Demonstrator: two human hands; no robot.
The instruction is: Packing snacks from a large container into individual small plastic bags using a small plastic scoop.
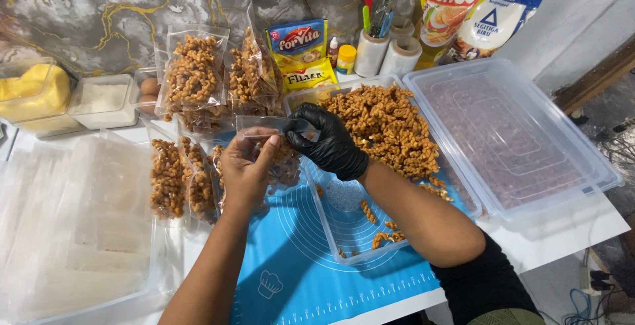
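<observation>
My bare left hand (246, 166) and my right hand (329, 143), in a black glove, both pinch the top edge of a small clear plastic bag (281, 159) filled with brown twisted snacks. The bag hangs between the two hands, above a blue mat (311, 285). Just right of it stands a clear plastic tub (331, 232) holding a heap of the same loose snacks (387, 126), piled at its far end. Filled bags lie on the mat at left (175, 176), and more filled bags lean upright at the back (195, 73).
A clear lid (509, 133) lies at right. A stack of empty clear bags (73, 226) sits at left. Tubs of yellow and white ingredients (40, 93), eggs (149, 93), pouches (301, 53), cups of utensils (374, 47) and oil packs (456, 7) line the back wall.
</observation>
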